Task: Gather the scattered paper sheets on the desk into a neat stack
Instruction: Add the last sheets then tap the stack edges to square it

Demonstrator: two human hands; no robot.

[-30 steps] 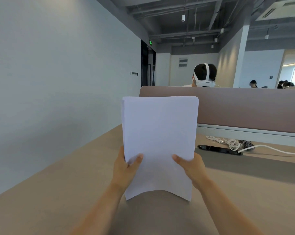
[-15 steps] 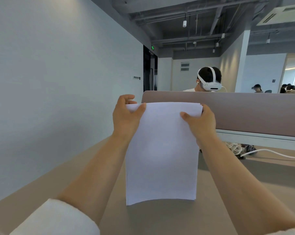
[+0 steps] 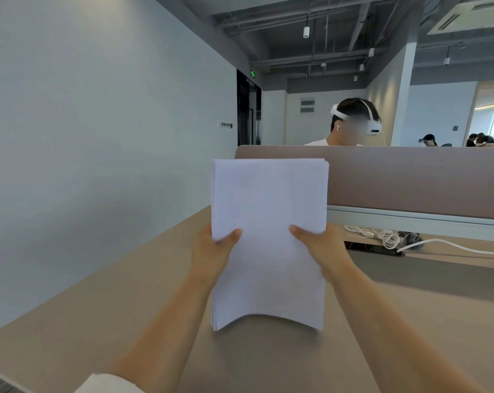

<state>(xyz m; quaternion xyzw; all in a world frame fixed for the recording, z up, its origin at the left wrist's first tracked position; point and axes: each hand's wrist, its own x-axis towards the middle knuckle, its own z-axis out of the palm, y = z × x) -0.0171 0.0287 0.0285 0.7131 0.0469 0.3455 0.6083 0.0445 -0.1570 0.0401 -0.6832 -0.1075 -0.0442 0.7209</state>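
Note:
A stack of white paper sheets [image 3: 268, 211] stands upright in front of me, its curved bottom edge on or just above the beige desk [image 3: 98, 321]. My left hand [image 3: 211, 253] grips the stack's left edge about halfway up, thumb on the front face. On the opposite edge, at the same height, my right hand [image 3: 322, 251] grips it the same way. The sheets' edges look nearly aligned, with slight layering at the top and at the lower left corner.
A taupe partition screen [image 3: 410, 180] runs along the desk's far side, with a person wearing a white headset [image 3: 353, 123] behind it. Coiled white cables [image 3: 382, 236] lie at the right by a cable slot. A grey wall borders the left.
Half a second ago both hands held the stack's top corners; they have slid back down to its middle edges. The stack stays upright in the same spot.

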